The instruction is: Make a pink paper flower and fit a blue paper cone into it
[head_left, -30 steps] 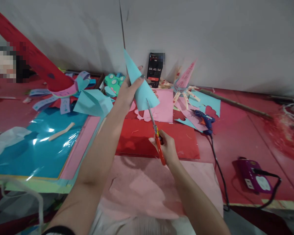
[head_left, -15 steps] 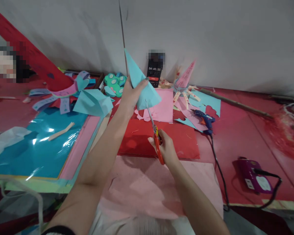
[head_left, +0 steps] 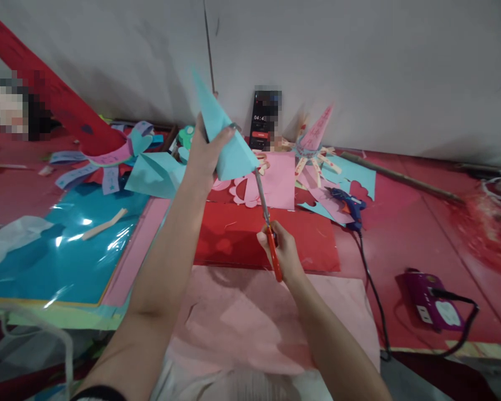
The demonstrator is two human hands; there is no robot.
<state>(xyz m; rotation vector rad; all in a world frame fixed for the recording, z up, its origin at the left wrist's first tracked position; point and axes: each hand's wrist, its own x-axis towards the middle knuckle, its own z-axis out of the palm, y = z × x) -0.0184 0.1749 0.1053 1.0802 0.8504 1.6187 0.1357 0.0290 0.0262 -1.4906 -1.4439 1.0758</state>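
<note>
A light blue paper cone (head_left: 229, 147) points up and to the left, its wide end low. My left hand (head_left: 206, 153) is closed round its left side, thumb across the front. In my right hand (head_left: 284, 250) are red-handled scissors (head_left: 273, 259), their blades aimed up at the cone's lower right corner. The blade tips are at or close to that corner; contact cannot be made out. Below the hands lie a red sheet (head_left: 234, 234) and a pink sheet (head_left: 242, 312).
A phone (head_left: 261, 120) leans on the wall. Right of it are a pink cone figure (head_left: 315, 131), a glue gun (head_left: 348, 206) and a purple power adapter (head_left: 432, 301). At left are a tall red cone (head_left: 79, 111) and blue wrapped sheets (head_left: 79, 245).
My left hand and the cone have moved left. The scissor blades, earlier over the cone's lower edge, are now at its right corner. My right hand has barely moved.
</note>
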